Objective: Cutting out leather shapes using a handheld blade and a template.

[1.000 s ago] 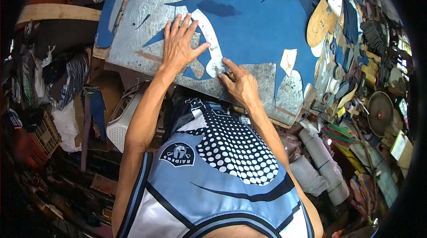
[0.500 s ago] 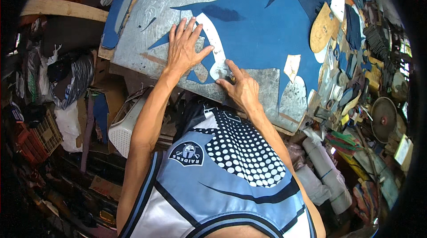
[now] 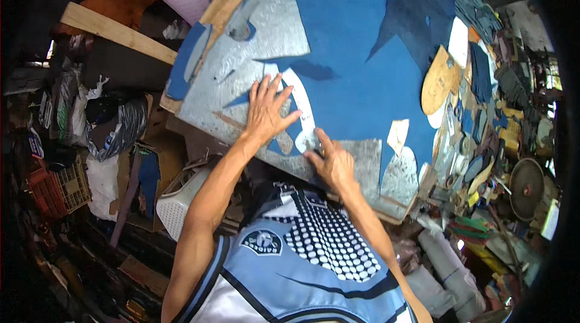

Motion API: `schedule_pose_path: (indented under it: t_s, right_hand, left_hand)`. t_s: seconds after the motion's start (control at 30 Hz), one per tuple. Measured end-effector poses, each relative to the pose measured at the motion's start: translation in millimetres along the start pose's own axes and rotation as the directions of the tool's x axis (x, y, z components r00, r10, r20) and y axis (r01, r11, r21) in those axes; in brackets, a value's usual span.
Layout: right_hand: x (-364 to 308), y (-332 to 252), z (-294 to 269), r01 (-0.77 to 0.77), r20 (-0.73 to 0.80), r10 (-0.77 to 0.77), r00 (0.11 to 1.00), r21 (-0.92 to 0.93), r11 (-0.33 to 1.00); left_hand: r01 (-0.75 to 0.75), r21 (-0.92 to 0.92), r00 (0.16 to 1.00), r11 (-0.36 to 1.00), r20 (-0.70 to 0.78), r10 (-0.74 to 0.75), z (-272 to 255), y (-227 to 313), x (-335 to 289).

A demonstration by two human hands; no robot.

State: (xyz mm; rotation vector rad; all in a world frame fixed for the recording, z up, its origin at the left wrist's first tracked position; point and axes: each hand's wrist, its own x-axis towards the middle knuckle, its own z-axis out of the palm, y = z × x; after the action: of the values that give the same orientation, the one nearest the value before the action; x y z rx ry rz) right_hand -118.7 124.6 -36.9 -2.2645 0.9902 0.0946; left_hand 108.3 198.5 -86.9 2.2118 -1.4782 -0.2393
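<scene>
A curved white pattern piece (image 3: 304,108) with a rounded lower end lies along the edge of a blue sheet (image 3: 356,93), which looks like leather. My left hand (image 3: 267,111) rests flat with fingers spread just left of the pattern piece, its thumb reaching the piece's edge. Beside the rounded lower end, my right hand (image 3: 336,166) has its index finger and thumb near the edge and its other fingers curled. Something small shows between them, too hidden to name. Beneath is a scratched grey metal plate (image 3: 266,18), with cut blue pieces around my left hand.
A smaller pale pattern (image 3: 397,134) and an oval tan board (image 3: 440,81) lie on the right side. Beyond them are heaped scraps and a round fan-like object (image 3: 526,185). A white perforated stool (image 3: 175,211) stands below the table's left edge; a wooden plank (image 3: 118,33) juts out there.
The whole view has shifted, so the table and hands appear lower in the picture. Both hands keep nearly the same places against the white pattern piece.
</scene>
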Motion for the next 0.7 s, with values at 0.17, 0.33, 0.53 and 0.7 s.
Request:
schedule_pose_path:
  t_s: [0.17, 0.33, 0.53, 0.7]
  right_hand:
    - [21, -4, -68, -0.328, 0.236, 0.236, 0.943, 0.529, 0.783]
    - [20, 2, -84, -0.289, 0.134, 0.277, 0.952, 0.085, 0.953]
    - [47, -46, -61, 0.233, 0.095, -0.239, 0.966, 0.068, 0.970]
    - [111, -61, -19, 0.338, -0.092, -0.336, 0.937, 0.007, 0.941]
  left_hand:
    - [-0.047, 0.166, 0.997, 0.985, -0.046, 0.055, -29, 3, 17]
    - [-0.214, 0.169, 0.960, 0.962, 0.218, 0.176, -38, 14, 46]
    - [0.079, -0.182, 0.704, 0.980, 0.706, 0.075, -63, -6, 139]
    - [0.433, -0.336, 0.514, 0.836, 0.854, 0.077, -65, -20, 189]
